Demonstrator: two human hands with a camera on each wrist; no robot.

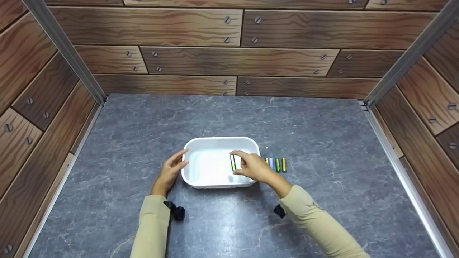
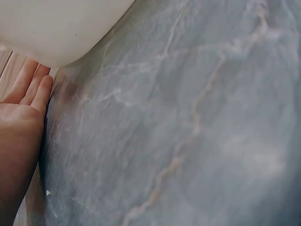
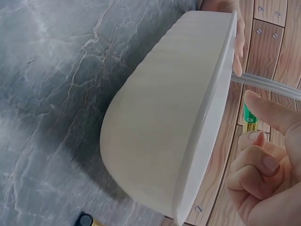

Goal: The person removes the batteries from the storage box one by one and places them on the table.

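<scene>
A white plastic tub (image 1: 208, 143) stands on the grey marbled tabletop. At its left end my left hand (image 1: 170, 172) touches the rim, thumb and fingers spread and fairly straight; in the left wrist view that hand's straight fingers (image 2: 40, 87) lie beside the tub wall (image 2: 61, 28). Over the tub's right half, my right hand (image 1: 252, 166) pinches a battery (image 1: 233, 162) between thumb and forefinger by its ends. The right wrist view shows the battery's green and gold wrapper (image 3: 250, 115) above the tub's rim, the other fingers curled under.
Several batteries (image 1: 277, 165) lie in a row just right of the tub, partly hidden by my right hand. Wood-patterned walls (image 1: 190, 61) enclose the tabletop at the back and sides, with metal posts (image 1: 68, 50) at the corners.
</scene>
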